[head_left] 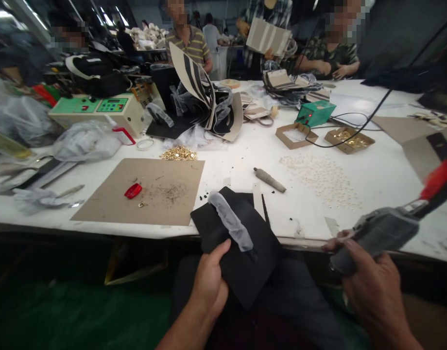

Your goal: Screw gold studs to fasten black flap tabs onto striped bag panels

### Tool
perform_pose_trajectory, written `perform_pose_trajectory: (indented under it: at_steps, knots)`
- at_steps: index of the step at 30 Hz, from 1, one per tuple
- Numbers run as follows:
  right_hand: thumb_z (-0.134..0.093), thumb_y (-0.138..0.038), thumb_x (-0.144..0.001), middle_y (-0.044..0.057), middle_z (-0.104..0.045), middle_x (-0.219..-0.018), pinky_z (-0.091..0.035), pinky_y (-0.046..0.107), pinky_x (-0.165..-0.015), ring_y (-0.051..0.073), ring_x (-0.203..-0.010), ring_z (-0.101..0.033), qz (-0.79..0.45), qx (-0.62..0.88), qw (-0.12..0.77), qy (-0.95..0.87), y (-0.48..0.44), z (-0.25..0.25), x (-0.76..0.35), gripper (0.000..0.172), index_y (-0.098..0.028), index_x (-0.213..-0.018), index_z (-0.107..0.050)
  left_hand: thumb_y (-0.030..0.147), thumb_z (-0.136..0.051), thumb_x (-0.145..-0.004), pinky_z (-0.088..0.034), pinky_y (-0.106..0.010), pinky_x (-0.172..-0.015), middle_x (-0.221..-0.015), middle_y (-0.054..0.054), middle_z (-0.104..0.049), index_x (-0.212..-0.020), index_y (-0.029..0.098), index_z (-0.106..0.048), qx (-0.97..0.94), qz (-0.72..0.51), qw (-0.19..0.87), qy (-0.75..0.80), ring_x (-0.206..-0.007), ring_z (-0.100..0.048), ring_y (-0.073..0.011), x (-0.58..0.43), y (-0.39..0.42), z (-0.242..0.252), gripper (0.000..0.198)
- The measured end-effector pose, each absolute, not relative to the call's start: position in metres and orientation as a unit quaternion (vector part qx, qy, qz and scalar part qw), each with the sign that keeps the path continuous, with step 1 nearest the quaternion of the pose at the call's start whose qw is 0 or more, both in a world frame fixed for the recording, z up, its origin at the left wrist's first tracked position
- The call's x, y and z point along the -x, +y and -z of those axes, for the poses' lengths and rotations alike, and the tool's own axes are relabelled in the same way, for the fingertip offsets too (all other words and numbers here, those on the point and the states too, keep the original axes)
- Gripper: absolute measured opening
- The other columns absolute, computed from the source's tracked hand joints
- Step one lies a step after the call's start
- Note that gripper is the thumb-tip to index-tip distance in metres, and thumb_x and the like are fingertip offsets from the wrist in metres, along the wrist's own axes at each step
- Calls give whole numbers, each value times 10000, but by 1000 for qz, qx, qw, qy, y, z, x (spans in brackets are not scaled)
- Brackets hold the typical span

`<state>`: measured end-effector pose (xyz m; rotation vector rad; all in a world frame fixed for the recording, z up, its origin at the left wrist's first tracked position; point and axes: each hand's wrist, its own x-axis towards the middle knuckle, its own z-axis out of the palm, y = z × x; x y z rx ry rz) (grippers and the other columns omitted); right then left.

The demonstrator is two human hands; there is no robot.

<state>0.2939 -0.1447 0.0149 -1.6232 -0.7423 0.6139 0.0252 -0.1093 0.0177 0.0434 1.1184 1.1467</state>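
Observation:
My left hand [209,282] grips the lower left corner of a black fabric piece [245,243] that hangs over the near edge of the white table [245,150]. A strip wrapped in clear plastic [231,221] lies across the black piece. My right hand [372,287] is closed round the grey handle of a power tool [376,233], whose red and black end points up to the right at the table's near right edge.
A brown cardboard mat [146,192] with a small red item [133,190] lies to the left. Gold metal parts [179,154], a grey wrapped tool [269,180], scattered small pale pieces [321,175], two cardboard trays, a green box [314,113] with cables and a control unit [99,109] are on the table. Several people work on the far side.

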Motion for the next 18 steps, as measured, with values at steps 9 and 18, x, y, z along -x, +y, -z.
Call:
perform_pose_trajectory:
  at_steps: [9,18]
  knots:
    - [-811,-335,-891,-46,-570,-780,-484,299,-537,118,-543,-550,-457,322,722,-408,-111,-78,-197,230,-247,-968,-612,203,-709,-897,-645,-429,-908,-1068,-186,-808,-1140,74,-774,-45,-504,701,502,-955,-793,-317,-30,-111,-31,282]
    - [-718,-235,-960,-43,-564,-821,-496,313,-545,123,-587,-569,-472,288,689,-468,-111,-67,-173,157,-241,-1033,-579,217,-751,-863,-627,-443,-949,-1009,-161,-819,-1081,83,-787,-18,-514,718,469,-996,-784,-325,-32,-114,-33,258]
